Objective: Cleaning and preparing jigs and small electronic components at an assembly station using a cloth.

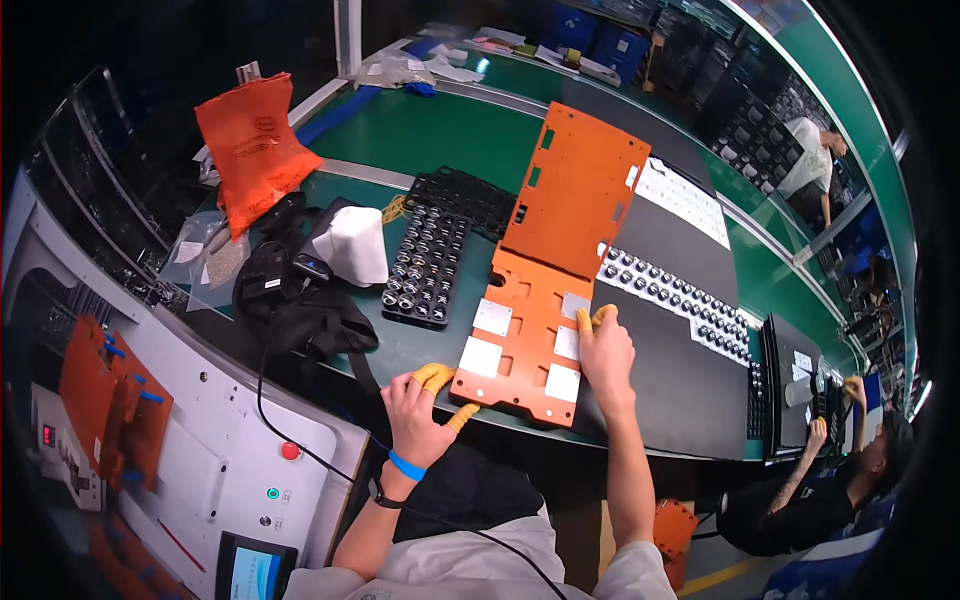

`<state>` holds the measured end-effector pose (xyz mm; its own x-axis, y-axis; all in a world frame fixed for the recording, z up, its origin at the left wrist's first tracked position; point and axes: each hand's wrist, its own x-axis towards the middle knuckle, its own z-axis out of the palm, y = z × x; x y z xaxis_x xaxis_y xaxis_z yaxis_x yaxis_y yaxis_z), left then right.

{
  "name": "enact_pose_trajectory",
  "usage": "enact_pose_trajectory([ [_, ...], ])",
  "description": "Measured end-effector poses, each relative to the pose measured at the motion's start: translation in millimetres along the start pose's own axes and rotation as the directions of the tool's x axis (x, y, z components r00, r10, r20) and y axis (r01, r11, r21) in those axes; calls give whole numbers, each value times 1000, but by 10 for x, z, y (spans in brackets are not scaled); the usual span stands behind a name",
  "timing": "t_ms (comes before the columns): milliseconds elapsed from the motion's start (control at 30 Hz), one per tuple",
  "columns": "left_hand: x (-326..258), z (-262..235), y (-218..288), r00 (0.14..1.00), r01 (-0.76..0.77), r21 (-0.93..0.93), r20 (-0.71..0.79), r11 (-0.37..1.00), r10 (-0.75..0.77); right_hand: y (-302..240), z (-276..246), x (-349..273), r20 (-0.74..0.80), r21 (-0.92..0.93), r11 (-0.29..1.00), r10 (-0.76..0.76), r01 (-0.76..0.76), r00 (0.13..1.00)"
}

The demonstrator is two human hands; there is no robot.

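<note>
An orange hinged fixture point(535, 290) lies in front of me, its orange lid point(578, 190) raised at the far side. Several flat metal plates point(481, 357) rest on its base in two columns. My left hand point(418, 420), with yellow finger cots and a blue wristband, is closed about the fixture's near left corner, thumb and fingers on either side. Over the right column, my right hand point(607, 355) has its yellow-covered fingertips pinched at the edge of a greyer metal plate point(574, 305). That plate sits farthest back in its column.
Left of the fixture stands a black tray of cylindrical cells point(425, 265); a white strip with cells point(675, 295) lies right. A white cup-shaped thing point(352, 246), black straps point(325, 325) and an orange bag point(255, 150) are at left. A co-worker point(840, 480) works far right.
</note>
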<state>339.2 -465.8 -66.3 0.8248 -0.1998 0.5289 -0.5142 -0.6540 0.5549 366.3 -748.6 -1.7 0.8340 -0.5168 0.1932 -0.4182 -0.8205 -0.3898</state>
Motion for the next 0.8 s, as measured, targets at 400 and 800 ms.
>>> enact_pose_trajectory([
  [400, 159, -25, 69, 998, -8, 17, 70, 1000, 7, -163, -70, 47, -74, 351, 936, 61, -31, 995],
  [800, 117, 17, 39, 996, -13, 35, 88, 999, 10, 1823, -719, 386, -248, -459, 876, -287, 148, 925],
])
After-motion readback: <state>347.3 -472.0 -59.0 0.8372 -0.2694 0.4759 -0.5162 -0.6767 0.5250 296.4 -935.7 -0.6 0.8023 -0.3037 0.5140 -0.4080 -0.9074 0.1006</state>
